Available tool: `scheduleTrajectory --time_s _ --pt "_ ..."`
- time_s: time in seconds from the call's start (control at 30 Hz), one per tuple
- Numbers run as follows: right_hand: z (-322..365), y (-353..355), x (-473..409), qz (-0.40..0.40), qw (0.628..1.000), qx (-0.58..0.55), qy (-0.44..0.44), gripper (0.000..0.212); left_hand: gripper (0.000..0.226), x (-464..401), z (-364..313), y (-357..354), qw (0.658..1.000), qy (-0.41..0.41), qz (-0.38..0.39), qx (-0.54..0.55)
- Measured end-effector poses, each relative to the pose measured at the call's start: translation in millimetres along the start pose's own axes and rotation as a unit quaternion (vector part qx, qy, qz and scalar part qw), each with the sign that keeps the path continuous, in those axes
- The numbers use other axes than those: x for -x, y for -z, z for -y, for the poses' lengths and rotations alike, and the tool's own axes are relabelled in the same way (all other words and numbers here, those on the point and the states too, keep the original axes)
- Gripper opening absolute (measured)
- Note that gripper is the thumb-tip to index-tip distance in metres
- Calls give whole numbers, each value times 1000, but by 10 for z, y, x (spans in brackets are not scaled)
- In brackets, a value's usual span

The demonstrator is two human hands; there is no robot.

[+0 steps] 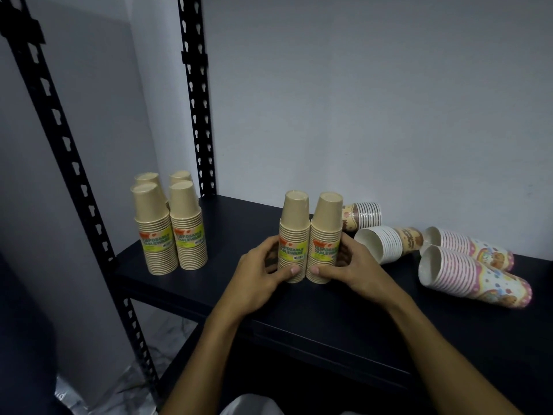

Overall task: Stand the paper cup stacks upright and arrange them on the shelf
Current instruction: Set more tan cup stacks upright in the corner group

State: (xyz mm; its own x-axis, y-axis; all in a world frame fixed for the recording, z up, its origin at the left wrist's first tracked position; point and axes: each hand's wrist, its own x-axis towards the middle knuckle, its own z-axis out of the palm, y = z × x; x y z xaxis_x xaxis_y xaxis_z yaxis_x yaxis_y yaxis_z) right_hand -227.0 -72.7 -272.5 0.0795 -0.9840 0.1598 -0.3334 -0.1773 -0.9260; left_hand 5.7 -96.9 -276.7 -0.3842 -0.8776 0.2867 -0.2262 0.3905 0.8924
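Note:
Two brown paper cup stacks stand upright, side by side, mid-shelf. My left hand grips the left stack low down. My right hand grips the right stack the same way. A group of several more brown stacks stands upright at the shelf's left end. To the right lie stacks on their sides: two brown-patterned ones and two pink-patterned ones.
The black shelf board runs from the left posts to the right edge of view. Black perforated uprights stand at the left. A pale wall closes the back. A lower shelf level shows dimly beneath.

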Motion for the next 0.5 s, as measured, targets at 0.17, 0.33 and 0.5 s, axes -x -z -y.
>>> scheduleTrajectory --time_s 0.17,0.33,0.5 --pt "43 -24 20 8 1000 3 4 70 63 73 -32 -3 1000 -7 -22 -4" --pt "121 -172 121 26 999 22 20 68 84 312 -33 63 997 -14 -74 -4" --pt "255 -513 154 63 996 56 40 62 56 686 10 318 993 -27 -115 -14"
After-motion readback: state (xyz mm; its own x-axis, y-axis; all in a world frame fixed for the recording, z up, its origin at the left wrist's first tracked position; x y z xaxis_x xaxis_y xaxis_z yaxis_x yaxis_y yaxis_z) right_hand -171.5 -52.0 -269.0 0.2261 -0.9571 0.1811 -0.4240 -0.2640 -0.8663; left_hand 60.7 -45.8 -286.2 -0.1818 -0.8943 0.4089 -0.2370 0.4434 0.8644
